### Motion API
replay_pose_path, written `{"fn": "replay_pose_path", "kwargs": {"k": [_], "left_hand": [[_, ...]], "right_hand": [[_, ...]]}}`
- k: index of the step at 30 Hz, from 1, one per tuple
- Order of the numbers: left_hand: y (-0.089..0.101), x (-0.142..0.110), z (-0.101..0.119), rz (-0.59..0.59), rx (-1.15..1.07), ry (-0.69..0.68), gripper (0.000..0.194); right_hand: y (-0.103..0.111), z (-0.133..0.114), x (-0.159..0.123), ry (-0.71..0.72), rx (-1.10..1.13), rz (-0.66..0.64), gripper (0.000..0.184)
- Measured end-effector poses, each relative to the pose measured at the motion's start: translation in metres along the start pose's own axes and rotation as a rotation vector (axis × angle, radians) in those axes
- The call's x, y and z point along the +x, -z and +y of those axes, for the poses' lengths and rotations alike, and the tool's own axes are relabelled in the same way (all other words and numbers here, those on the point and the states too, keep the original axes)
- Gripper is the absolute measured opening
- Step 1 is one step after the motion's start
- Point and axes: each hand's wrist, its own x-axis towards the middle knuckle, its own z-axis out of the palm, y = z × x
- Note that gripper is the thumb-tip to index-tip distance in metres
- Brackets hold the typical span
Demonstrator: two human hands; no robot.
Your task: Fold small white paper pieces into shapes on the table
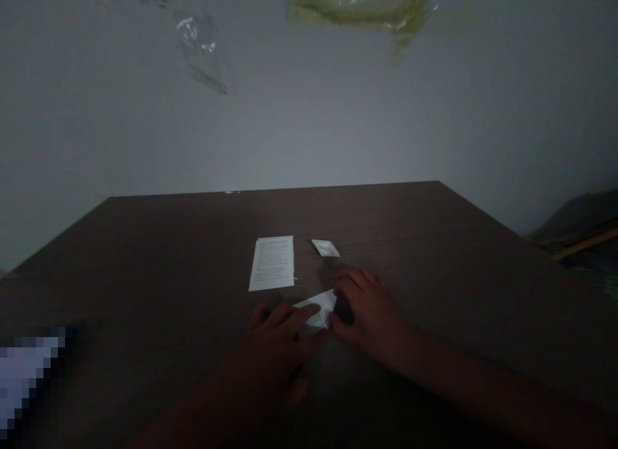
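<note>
A partly folded sheet of printed paper (318, 314) lies on the dark table in front of me. My left hand (284, 336) holds its left part, with the index finger across the top and the thumb along the near edge. At the right end, my right hand (362, 307) grips the same paper between thumb and bent fingers. Just beyond is a small folded paper piece (326, 248), apart from both hands. To its left lies a flat stack of printed sheets (273, 264). My fingers hide both ends of the paper I hold.
The dark wooden table (183, 243) reaches back to a grey wall (309, 127) with clear and yellowish tape (357, 15) on it. A pixelated bright shape (26, 372) is at the near left. At the far back edge lies a small white scrap (232, 192).
</note>
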Motion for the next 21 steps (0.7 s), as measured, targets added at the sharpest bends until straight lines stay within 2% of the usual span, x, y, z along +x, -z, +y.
{"fn": "replay_pose_path", "kwargs": {"k": [4,11,15,21], "left_hand": [[-0.001,0.002,-0.004,-0.044,-0.005,-0.009,0.071],[-0.003,0.000,-0.004,-0.023,-0.018,-0.007,0.071],[-0.004,-0.001,-0.004,-0.025,-0.023,-0.009,0.068],[-0.001,0.001,-0.001,-0.043,0.001,0.018,0.076]], "right_hand": [[-0.001,0.011,0.008,-0.084,0.024,0.046,0.022],[-0.008,0.005,0.000,-0.021,0.112,0.042,0.031],[-0.004,0.016,0.007,-0.116,0.094,0.056,0.030],[-0.008,0.007,0.001,-0.009,0.120,0.036,0.031]]}}
